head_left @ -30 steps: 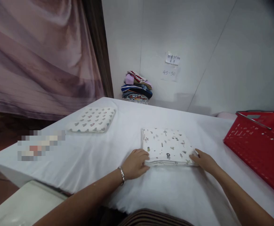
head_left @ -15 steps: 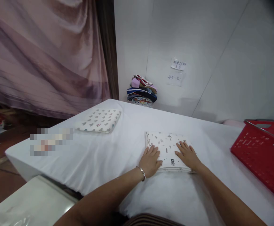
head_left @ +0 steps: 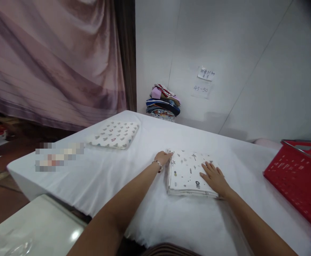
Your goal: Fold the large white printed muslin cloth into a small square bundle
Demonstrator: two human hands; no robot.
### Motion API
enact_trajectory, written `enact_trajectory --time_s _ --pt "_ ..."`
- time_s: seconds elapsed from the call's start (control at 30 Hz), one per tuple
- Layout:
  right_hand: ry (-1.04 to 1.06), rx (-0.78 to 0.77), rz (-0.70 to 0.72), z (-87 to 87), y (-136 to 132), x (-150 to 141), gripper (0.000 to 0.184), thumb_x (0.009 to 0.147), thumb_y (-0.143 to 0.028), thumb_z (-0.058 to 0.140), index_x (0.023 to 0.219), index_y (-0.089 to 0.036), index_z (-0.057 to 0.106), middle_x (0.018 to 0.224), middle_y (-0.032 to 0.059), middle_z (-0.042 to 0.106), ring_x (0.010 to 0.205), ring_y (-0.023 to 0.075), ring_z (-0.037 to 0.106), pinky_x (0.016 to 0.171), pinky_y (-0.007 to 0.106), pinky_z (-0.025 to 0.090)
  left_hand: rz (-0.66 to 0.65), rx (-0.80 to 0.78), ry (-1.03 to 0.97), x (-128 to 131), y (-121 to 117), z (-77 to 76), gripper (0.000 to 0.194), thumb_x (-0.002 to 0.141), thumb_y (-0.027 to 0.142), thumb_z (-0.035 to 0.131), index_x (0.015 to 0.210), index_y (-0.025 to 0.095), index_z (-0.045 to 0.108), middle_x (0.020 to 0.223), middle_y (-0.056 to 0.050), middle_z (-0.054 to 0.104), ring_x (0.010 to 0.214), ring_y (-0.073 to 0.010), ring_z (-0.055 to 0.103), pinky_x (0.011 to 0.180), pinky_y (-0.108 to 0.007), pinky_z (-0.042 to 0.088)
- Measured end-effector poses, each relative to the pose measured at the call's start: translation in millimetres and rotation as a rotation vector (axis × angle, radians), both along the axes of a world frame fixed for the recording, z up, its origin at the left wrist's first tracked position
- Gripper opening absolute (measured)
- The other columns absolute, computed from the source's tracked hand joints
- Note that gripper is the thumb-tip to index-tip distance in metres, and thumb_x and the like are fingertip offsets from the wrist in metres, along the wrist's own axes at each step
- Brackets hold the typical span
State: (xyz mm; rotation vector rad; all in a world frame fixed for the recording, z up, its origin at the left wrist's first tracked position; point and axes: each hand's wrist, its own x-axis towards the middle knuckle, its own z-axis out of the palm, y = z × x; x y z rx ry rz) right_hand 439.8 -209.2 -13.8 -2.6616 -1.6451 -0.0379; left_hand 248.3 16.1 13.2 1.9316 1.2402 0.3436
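Observation:
A folded white cloth with small printed motifs lies in front of me on the white-covered table, its layers showing along the near edge. At its far left corner, my left hand pinches the edge, thumb on top and the other fingers out of sight beneath or behind. My right hand rests flat on the cloth's right side with fingers spread. Another folded cloth, white with grey cloud-like shapes, lies apart at the far left of the table.
A red plastic basket stands on the right side of the table. Behind the table, a pile of folded fabrics is against the wall. A pale stool-like surface is at lower left. A pink curtain hangs at left.
My left hand has moved from lying flat on the cloth's left part to its far left corner, closing on the edge there. My right hand stays on the cloth.

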Motion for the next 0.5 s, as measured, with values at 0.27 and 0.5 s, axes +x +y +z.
enact_trajectory --time_s 0.27,0.5 --pt "-0.007 0.053 0.026 -6.1 -2.0 2.6 0.059 0.088 -0.054 0.022 0.136 -0.023 0.034 0.145 0.0036 0.024 0.134 0.0224 0.016 0.106 0.045 0.017 -0.04 0.012 0.077 12.1 -6.3 0.1 0.033 0.072 0.05 0.054 0.07 0.018 0.058 0.083 -0.008 0.067 0.078 -0.0212 0.062 0.062 -0.026 0.042" --pt "0.022 0.069 0.033 -7.7 -2.2 4.1 0.06 0.087 -0.055 0.022 0.137 -0.023 0.033 0.145 0.0033 0.024 0.134 0.0222 0.016 0.106 0.045 0.017 -0.045 -0.018 0.14 12.4 2.6 2.2 0.035 0.071 0.05 0.055 0.071 0.015 0.06 0.082 -0.01 0.067 0.078 -0.0223 0.063 0.06 -0.026 0.043"
